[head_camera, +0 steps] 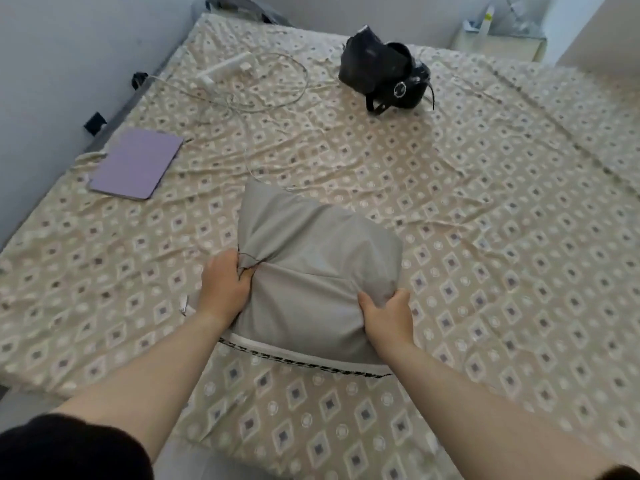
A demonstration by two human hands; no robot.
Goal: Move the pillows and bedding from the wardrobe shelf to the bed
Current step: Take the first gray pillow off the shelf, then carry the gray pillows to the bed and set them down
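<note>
Head view: one grey pillow (pixel 311 271) is at the near edge of the bed (pixel 485 237), apparently resting on a white item with a black-patterned trim (pixel 304 358). The wardrobe is out of view, so what remains cannot be judged. Left hand (pixel 225 289) fingers bunch the pillow's left corner; right hand (pixel 386 318) fingers pinch its right corner. The pillow lies between and beyond both hands.

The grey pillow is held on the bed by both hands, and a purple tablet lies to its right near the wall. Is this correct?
Not quite. In the head view the purple tablet lies to the left of the grey pillow, near the wall. Both the left hand and the right hand do hold the pillow on the bed.
</note>
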